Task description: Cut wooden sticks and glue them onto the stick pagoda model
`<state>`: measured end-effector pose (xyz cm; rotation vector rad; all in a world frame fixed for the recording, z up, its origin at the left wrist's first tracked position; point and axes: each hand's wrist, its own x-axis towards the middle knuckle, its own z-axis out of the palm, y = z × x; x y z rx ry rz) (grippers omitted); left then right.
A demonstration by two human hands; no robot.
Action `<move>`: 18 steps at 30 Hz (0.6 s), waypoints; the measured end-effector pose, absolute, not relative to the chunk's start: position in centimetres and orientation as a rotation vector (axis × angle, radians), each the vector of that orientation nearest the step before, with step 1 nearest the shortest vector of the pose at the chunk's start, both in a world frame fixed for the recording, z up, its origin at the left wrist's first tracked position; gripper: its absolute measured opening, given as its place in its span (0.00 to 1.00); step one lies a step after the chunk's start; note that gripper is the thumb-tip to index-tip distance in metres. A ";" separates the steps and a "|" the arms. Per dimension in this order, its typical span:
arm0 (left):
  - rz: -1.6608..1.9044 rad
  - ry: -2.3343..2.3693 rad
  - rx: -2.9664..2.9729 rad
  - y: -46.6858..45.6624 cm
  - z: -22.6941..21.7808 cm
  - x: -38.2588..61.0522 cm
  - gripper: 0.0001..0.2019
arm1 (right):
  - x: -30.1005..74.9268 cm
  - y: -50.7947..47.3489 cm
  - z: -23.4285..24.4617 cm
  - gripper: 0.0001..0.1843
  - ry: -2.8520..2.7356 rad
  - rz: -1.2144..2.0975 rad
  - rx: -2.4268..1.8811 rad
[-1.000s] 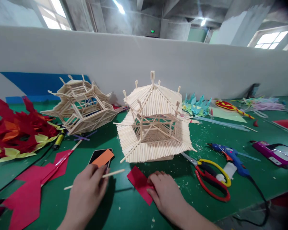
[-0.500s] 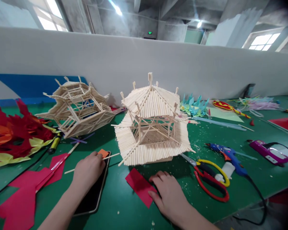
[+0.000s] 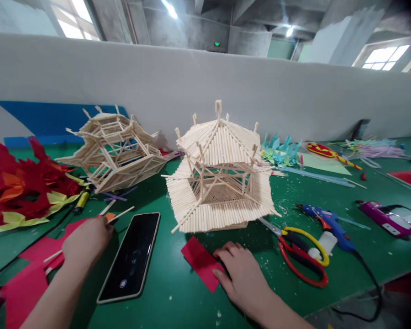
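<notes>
I see the red paper rectangle (image 3: 199,261), slanting ten-thirty to four-thirty, at nine o'clock from the nearer, loosely spread right hand (image 3: 241,276); the left hand (image 3: 86,241) pinches a thin pale wooden stick (image 3: 122,213).

Two stick-built pavilion models (image 3: 222,217) (image 3: 130,176), one handheld stick (image 3: 121,214), one smartphone (image 3: 132,256), one blue glue gun (image 3: 344,237), one pair of red-and-yellow scissors (image 3: 286,235).

The left hand (image 3: 86,242), carrying a wooden stick (image 3: 123,212) and an orange paper piece (image 3: 110,217), is now clear of the phone (image 3: 132,256), farther left above the red paper cutout (image 3: 27,288).
</notes>
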<state>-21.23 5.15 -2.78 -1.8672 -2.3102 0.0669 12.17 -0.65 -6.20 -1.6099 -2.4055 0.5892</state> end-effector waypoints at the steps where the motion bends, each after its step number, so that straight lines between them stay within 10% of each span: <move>1: 0.032 -2.309 -1.863 5.1 -2.6 -20.7 0.15 | 12.2 -0.7 -6.2 0.14 -2.406 0.589 -1.604; 14: -0.707 -1.675 -2.568 -0.7 -5.4 -9.6 0.23 | 11.7 -1.1 -6.5 0.14 -2.391 0.583 -1.501; 18: -0.739 -1.726 -2.648 0.1 -6.2 -7.9 0.12 | 11.6 -1.2 -6.3 0.14 -2.376 0.578 -1.515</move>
